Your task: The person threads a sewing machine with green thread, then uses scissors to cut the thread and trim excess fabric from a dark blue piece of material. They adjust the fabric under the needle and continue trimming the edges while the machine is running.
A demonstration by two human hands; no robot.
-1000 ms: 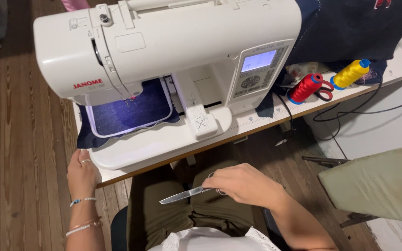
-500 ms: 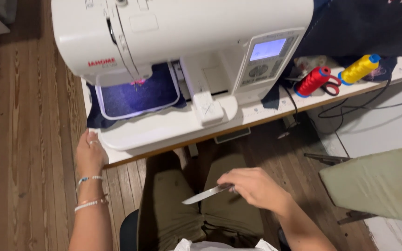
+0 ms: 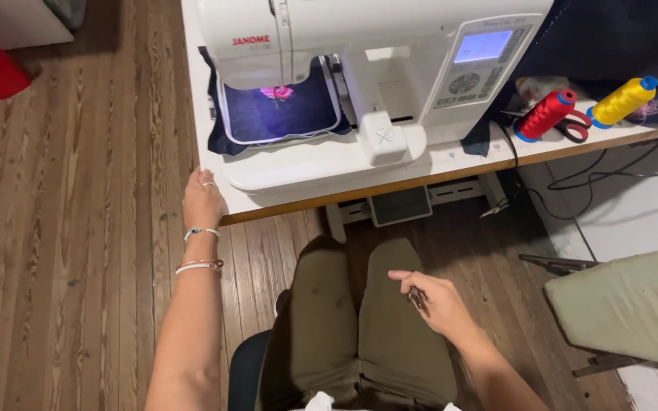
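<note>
Metal scissors (image 3: 418, 297) sit closed in the right hand (image 3: 434, 301) over the lap; a slip could jab the thigh. Left hand (image 3: 202, 199), open and empty, rests at the surface (image 3: 451, 161) edge.

Your small metal tool (image 3: 417, 297), dark and slim, sits mostly hidden in your closed right hand (image 3: 433, 301), over your right thigh, well below the table (image 3: 451, 161) edge your left hand (image 3: 202, 199) touches.

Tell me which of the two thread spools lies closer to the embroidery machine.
The red spool. It lies on its side just right of the machine; the yellow spool lies farther right, toward the table's end.
</note>
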